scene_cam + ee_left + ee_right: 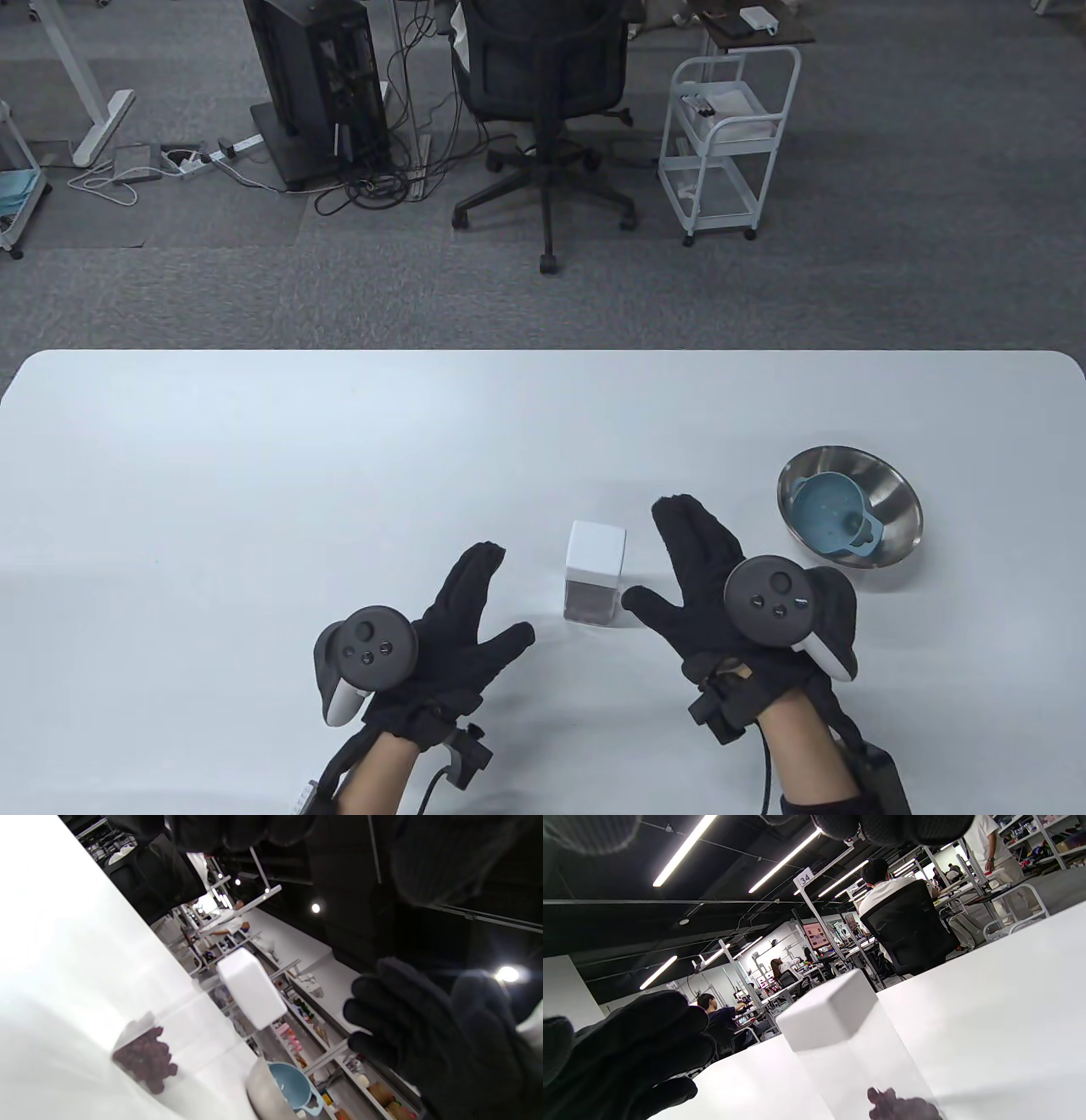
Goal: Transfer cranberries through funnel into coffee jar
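Observation:
A clear square jar with a white lid stands on the white table between my hands. Dark red cranberries lie in its bottom, also seen in the right wrist view. A blue funnel lies inside a steel bowl at the right. My left hand is open, flat-fingered, left of the jar and apart from it. My right hand is open just right of the jar, not touching it. Both hands are empty.
The table's far edge runs across the middle of the table view. Beyond it on the carpet are an office chair, a white trolley and a computer tower with cables.

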### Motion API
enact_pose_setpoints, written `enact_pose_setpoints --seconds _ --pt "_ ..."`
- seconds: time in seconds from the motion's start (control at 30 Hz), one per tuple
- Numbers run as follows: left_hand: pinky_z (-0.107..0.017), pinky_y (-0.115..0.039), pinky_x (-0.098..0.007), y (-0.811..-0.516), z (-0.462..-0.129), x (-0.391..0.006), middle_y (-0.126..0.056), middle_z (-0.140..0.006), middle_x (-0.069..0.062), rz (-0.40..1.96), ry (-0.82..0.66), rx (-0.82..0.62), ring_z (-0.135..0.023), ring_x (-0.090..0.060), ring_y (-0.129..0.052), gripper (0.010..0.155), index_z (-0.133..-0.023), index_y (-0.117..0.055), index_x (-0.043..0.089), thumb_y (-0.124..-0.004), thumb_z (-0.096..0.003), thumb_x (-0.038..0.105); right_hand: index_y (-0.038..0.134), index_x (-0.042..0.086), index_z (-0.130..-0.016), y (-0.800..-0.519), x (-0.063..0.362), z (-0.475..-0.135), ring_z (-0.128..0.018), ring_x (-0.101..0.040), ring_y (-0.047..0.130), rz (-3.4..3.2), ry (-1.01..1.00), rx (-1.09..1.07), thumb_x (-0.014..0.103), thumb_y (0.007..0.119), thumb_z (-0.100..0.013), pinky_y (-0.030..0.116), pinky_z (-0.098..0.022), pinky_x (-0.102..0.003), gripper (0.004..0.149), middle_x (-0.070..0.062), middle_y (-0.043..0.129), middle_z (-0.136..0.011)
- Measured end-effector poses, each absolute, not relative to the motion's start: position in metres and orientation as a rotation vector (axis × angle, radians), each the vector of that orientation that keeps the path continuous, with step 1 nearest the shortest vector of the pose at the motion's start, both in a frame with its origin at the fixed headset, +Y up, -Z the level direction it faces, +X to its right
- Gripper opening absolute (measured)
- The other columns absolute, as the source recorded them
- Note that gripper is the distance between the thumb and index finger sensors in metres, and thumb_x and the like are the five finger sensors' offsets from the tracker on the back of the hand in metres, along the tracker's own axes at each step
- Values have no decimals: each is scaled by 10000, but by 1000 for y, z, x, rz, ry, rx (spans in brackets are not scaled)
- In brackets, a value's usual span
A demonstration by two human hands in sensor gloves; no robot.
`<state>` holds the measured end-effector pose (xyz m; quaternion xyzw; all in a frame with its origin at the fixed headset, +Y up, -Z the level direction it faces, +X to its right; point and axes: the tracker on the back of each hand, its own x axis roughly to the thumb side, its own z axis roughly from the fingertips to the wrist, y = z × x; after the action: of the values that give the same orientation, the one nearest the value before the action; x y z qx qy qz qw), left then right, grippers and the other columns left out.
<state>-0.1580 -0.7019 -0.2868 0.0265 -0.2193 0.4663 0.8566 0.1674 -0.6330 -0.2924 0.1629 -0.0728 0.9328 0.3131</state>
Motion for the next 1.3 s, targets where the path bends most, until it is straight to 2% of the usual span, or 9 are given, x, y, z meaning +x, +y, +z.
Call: enact_pose_setpoints --seconds 0.27,0.43,1.3 --pt "-774 -515 -650 -702 -287 -157 -401 -1223 -197 972 -462 34 -1131 -502 -516 926 -1165 -404 150 -739 -478 673 397 121 -1090 -675 183 -284 -1031 -495 532 2384 -135 386 719 713 -410 580 -691 -592 960 -208 432 -1177" --pt "-772 -514 -653 -703 -287 -157 -405 -1223 -197 972 -459 26 -1130 -504 -518 926 -1165 -408 146 -738 -478 674 397 116 -1087 -684 188 -284 -1030 -493 534 2381 -120 364 718 715 -406 581 -690 -591 963 -207 434 -1175" --pt "-767 -516 -660 -704 -288 -153 -413 -1222 -197 968 -460 -4 -1128 -503 -528 921 -1163 -419 146 -738 -478 673 400 110 -1083 -690 192 -284 -1024 -493 542 2356 -79 360 708 718 -409 588 -685 -588 956 -211 438 -1170"
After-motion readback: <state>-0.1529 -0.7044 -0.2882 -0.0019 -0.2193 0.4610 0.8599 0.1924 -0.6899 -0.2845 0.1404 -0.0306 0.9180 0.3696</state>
